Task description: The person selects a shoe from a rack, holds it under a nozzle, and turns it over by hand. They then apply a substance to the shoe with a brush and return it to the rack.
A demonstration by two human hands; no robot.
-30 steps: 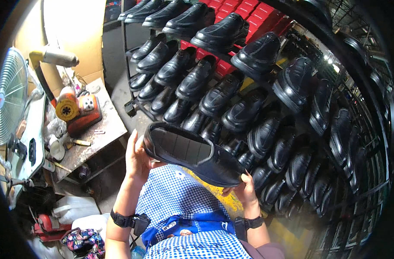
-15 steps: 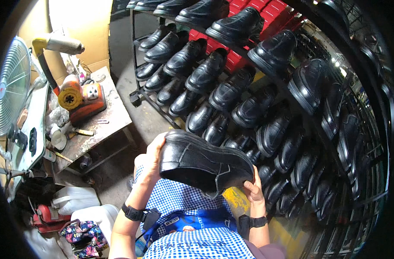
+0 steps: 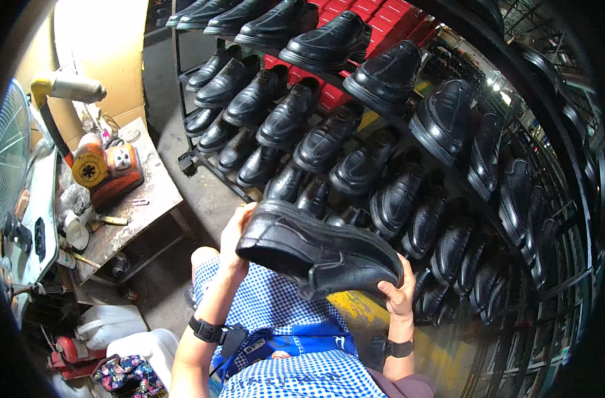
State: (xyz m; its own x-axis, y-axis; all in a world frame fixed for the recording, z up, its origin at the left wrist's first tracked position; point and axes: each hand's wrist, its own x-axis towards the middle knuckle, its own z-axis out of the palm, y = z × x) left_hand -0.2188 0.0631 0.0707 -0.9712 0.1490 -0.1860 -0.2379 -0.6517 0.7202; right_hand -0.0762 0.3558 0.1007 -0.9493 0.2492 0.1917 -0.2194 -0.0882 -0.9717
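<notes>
A black leather shoe (image 3: 329,255) is held in the air in front of my blue-checked apron, lying on its side with its sole edge away from me and its opening toward me. My left hand (image 3: 235,240) is closed round the heel end; some of its fingers are hidden behind the shoe. At the toe end, my right hand (image 3: 399,292) grips with the thumb on the near side and the fingers around the far side. Dark straps circle both of my wrists.
Beyond the shoe stands a tiered rack (image 3: 181,86) with rows of black shoes. On the left, a worn table (image 3: 153,189) carries an orange-and-black machine (image 3: 117,174). A fan (image 3: 10,142) stands at the far left. White plastic containers (image 3: 110,325) sit at lower left.
The shoe has turned in my hands, showing more of its opening and upper. My right hand has shifted slightly right with the toe. The surroundings have slid left in the view.
</notes>
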